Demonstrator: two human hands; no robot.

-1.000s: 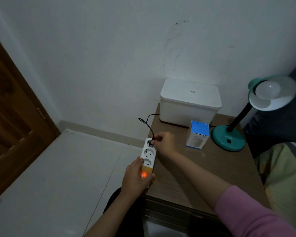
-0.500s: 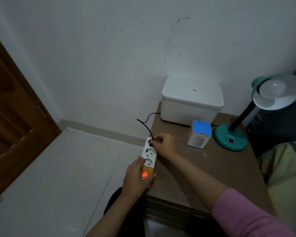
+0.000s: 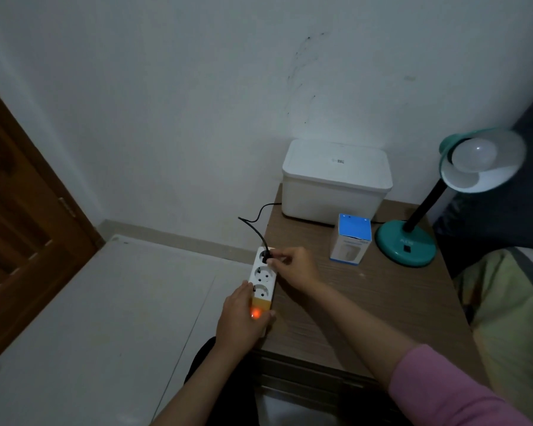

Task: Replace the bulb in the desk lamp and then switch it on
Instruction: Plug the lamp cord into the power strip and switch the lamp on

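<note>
Desk lamp [image 3: 462, 192] unlit, bulb [image 3: 474, 155] fitted — right hand [image 3: 293, 267] pinches plug [image 3: 267, 259] into power strip [image 3: 261, 282], left hand [image 3: 239, 322] wrapped round it, steadying.

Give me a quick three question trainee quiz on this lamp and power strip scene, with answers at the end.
1. True or false: the bulb in the desk lamp is lit.
2. Which socket of the power strip has the black plug at it: A nearest the person, B middle, C farthest?
3. Fill in: the left hand grips the strip's end where a ____ indicator glows.

Key: 1 false. 2 C; the right hand pinches the plug there. 3 red-orange.
</note>
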